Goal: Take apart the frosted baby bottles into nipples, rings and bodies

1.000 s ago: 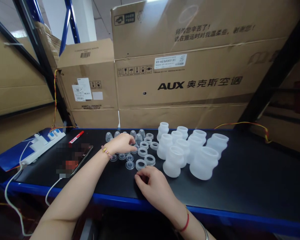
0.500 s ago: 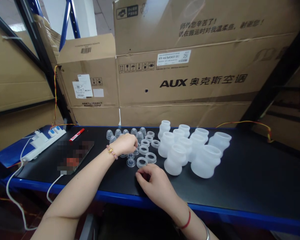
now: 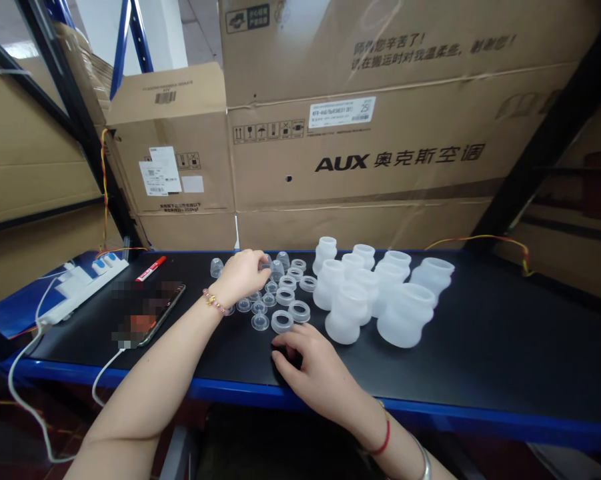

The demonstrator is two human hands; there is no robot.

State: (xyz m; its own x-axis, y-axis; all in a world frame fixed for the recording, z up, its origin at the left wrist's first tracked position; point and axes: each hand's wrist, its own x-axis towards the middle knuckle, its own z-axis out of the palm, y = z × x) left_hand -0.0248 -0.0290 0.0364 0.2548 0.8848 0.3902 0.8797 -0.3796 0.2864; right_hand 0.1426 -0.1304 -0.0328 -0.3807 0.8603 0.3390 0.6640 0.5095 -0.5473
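My left hand [image 3: 243,273] reaches over a cluster of small clear plastic domed caps [image 3: 260,323], its fingers curled and pinched at a cap in the back row; what they hold is hidden. My right hand [image 3: 313,370] rests on the black shelf surface [image 3: 505,347] just in front of the white rings [image 3: 282,321], fingers curled loosely with nothing seen in them. Right of the rings stand several translucent white waisted sleeves [image 3: 408,315].
A phone [image 3: 147,313] on a white cable, a red marker [image 3: 150,269] and a white power strip [image 3: 83,283] lie at the left. Large cardboard boxes [image 3: 380,153] fill the back. The blue shelf edge [image 3: 430,413] runs along the front; a black rack post [image 3: 545,140] slants at right.
My left hand has moved from the middle rows of caps to the back row. My right hand has barely shifted. The view has tilted slightly.
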